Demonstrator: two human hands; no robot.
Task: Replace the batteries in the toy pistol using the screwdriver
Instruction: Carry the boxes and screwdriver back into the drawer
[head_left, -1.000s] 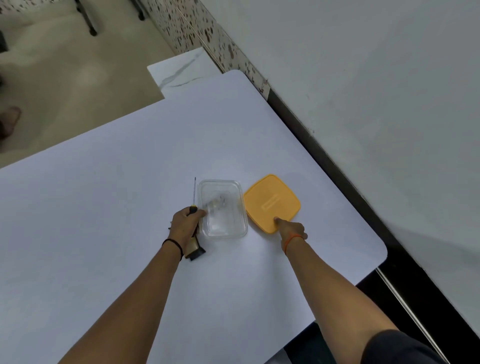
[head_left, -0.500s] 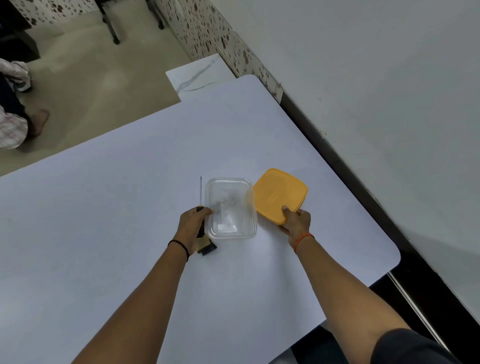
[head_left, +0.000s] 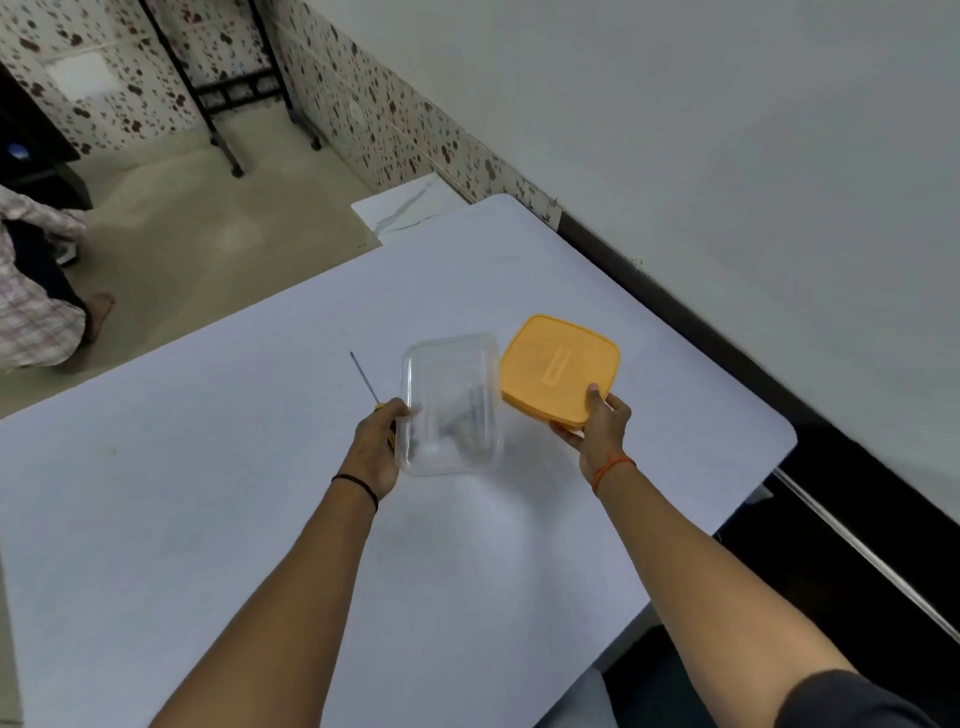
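Hands are working above a white table (head_left: 218, 519) in the head view, the only one supplied. The left hand (head_left: 375, 452) is gripping the near left edge of a clear plastic container (head_left: 449, 405), thumb curled over its rim, and appears to be holding the container off the table with its open side turned toward the camera. A screwdriver (head_left: 363, 382) is lying beside or under that hand, its thin shaft pointing away across the table (whether the fingers are also touching its yellow handle cannot be told). The right hand (head_left: 597, 428) is pinching the near corner of an orange lid (head_left: 558, 366), thumb on top and fingers beneath, and is keeping it raised just right of the container. Something grey is showing blurred inside the container; it may be batteries or toy parts. The toy pistol itself is not identifiable anywhere. Judging from this, the job is sitting at either its opening or its packing-away stage, and no battery swap is showing.
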